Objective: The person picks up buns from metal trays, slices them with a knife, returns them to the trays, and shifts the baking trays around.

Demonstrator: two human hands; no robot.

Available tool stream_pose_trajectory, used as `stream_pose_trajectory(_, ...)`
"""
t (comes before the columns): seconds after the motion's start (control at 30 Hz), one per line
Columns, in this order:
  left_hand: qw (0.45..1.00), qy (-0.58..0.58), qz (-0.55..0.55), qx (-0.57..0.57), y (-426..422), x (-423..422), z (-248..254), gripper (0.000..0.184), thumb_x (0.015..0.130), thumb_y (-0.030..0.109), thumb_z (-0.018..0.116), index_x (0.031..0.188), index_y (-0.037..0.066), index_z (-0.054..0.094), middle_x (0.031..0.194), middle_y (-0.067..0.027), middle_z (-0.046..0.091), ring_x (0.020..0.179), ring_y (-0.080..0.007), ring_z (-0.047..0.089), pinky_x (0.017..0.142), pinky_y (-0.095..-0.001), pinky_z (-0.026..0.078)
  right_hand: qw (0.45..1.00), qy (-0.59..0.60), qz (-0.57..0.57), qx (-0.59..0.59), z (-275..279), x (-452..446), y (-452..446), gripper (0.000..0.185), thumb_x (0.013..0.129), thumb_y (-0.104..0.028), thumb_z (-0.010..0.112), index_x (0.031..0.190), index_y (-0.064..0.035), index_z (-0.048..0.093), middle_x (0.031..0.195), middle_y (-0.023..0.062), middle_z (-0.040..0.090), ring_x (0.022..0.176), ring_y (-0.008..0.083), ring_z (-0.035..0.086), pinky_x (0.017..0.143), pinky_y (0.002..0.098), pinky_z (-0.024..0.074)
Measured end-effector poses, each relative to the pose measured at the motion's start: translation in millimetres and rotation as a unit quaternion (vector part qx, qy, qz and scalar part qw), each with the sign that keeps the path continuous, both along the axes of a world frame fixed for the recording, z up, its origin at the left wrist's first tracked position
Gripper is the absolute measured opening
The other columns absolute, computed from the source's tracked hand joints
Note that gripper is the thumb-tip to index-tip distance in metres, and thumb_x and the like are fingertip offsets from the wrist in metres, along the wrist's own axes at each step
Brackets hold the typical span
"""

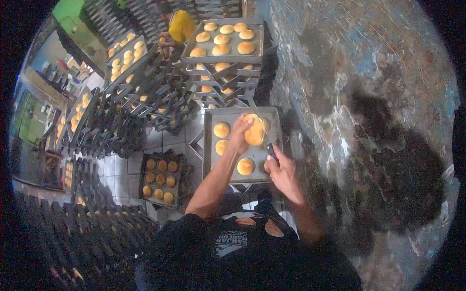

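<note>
My left hand [240,134] is closed on a round golden bun [253,132], lifted above a metal baking tray [208,167]. In my right hand [283,170] is a knife [270,148], gripped by its black handle. Its long blade points away from me and lies along the right side of the bun; whether it cuts into the bun I cannot tell. On the tray below sit several more buns, two to the left of my left hand and one bun [245,167] nearer to me. Another is partly hidden by my right hand.
Beyond stands a stack of bun-filled trays [222,41]. More tray stacks [127,60] line the left, and one tray [160,178] of buns rests low down at left. A person in a yellow shirt [181,25] is at the back. A stained wall [349,121] rises close on my right.
</note>
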State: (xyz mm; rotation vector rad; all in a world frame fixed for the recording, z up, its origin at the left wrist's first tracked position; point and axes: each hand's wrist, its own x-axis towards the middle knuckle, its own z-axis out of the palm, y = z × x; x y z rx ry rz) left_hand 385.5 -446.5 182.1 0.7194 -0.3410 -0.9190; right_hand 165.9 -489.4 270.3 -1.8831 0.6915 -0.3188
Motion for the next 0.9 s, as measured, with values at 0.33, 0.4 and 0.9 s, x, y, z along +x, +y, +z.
stream_pose_trajectory(0.33,0.999,0.015,-0.035,0.023,0,-18,-5,0.028,0.097,0.020,0.064,0.121,0.008,0.054,0.111,-0.0075,0.067,0.100,-0.0232,0.069,0.086,-0.0426,0.060,0.998,-0.064,0.002,0.003,-36,-4,-2,0.048,0.100,-0.016,0.056,0.146,-0.0032,0.049,0.076,0.0090,0.068,0.067,0.0121,0.063,0.067,0.0291,0.0519)
stream_pose_trajectory(0.4,0.998,0.043,0.017,0.033,-2,-19,-6,0.031,0.095,0.023,0.067,0.120,0.009,0.055,0.110,-0.0076,0.067,0.098,-0.0229,0.069,0.084,-0.0413,0.060,1.000,0.013,0.011,0.022,-20,-5,-5,0.048,0.100,-0.017,0.056,0.145,-0.0026,0.049,0.077,0.0088,0.068,0.068,0.0123,0.062,0.067,0.0287,0.0513)
stream_pose_trajectory(0.9,0.992,0.118,0.023,0.047,2,10,-41,0.036,0.096,0.033,0.066,0.123,0.011,0.058,0.112,-0.0055,0.067,0.102,-0.0205,0.067,0.088,-0.0380,0.057,1.000,0.006,0.018,0.011,-78,-42,15,0.044,0.100,-0.019,0.056,0.142,-0.0066,0.054,0.086,0.0117,0.070,0.076,0.0184,0.067,0.073,0.0334,0.0534)
